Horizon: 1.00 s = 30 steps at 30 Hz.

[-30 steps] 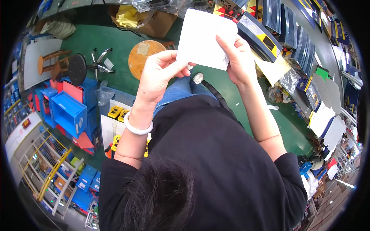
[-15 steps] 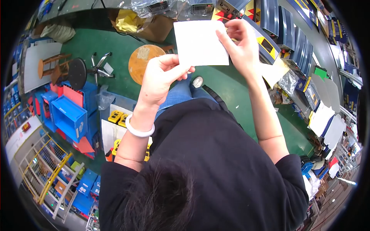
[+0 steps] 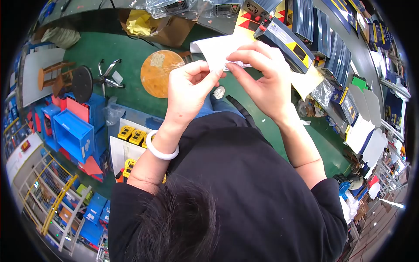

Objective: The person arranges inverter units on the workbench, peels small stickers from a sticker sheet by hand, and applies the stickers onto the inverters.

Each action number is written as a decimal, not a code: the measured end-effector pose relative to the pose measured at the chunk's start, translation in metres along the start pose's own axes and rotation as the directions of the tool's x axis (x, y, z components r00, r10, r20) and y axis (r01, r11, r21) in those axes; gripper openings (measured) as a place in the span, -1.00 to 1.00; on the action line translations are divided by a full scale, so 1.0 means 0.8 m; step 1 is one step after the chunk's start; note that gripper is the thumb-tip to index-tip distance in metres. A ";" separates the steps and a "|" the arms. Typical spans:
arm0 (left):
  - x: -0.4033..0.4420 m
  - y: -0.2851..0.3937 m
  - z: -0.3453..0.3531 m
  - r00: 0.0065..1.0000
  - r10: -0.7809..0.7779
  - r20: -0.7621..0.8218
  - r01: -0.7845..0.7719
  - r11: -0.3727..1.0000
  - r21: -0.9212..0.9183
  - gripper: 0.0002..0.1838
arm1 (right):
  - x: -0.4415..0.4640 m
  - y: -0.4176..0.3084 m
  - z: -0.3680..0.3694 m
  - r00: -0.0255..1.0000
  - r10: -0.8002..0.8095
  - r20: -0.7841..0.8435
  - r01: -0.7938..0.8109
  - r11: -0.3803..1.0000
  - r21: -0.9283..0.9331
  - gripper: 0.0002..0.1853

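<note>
A white sheet (image 3: 217, 48) hangs from my hands above the floor, its left corner curled over. My left hand (image 3: 190, 87), with a white bangle on the wrist, pinches the sheet's near edge between thumb and fingertips. My right hand (image 3: 264, 78) is at the sheet's right part, thumb and forefinger close together near that edge. Whether a small piece sits between those right fingertips is too small to tell. Small dark print shows on the sheet beside the right fingertips.
Dark boxed devices (image 3: 286, 43) with yellow labels stand on the bench at upper right. A round wooden stool (image 3: 152, 81) is beyond my left hand, with a cardboard box (image 3: 174, 35) above it. Blue bins (image 3: 72, 133) and yellow parts (image 3: 126, 132) lie at left.
The sheet has tilted from facing me flat to a foreshortened, curled position. My right hand has moved down and left, its fingertips now close to my left ones.
</note>
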State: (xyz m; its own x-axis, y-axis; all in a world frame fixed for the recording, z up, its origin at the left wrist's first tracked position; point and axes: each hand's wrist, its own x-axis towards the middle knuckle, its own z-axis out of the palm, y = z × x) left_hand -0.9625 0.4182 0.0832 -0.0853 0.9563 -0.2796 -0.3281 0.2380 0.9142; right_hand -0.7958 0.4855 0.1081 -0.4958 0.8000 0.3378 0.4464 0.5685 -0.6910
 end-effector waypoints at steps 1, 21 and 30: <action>0.000 0.000 0.000 1.000 0.006 0.006 -0.006 1.000 0.008 -0.86 | 0.005 -0.002 -0.002 1.000 -0.014 0.015 0.014 1.000 0.001 -0.85; 0.005 0.013 -0.017 0.987 0.113 0.111 -0.146 0.923 0.357 -0.94 | 0.020 0.006 0.001 0.974 -0.054 0.222 0.045 0.998 0.046 -0.93; 0.009 0.024 -0.017 0.982 0.097 0.162 -0.163 0.869 0.467 -0.96 | 0.020 0.004 0.000 0.968 -0.080 0.237 0.089 0.996 -0.024 -0.94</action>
State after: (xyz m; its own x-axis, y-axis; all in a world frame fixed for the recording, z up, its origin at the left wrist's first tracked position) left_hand -0.9822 0.4275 0.0946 0.0373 0.9897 -0.1385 0.1679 0.1304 0.9772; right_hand -0.8027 0.5002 0.1113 -0.6927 0.6833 0.2308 0.4187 0.6416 -0.6426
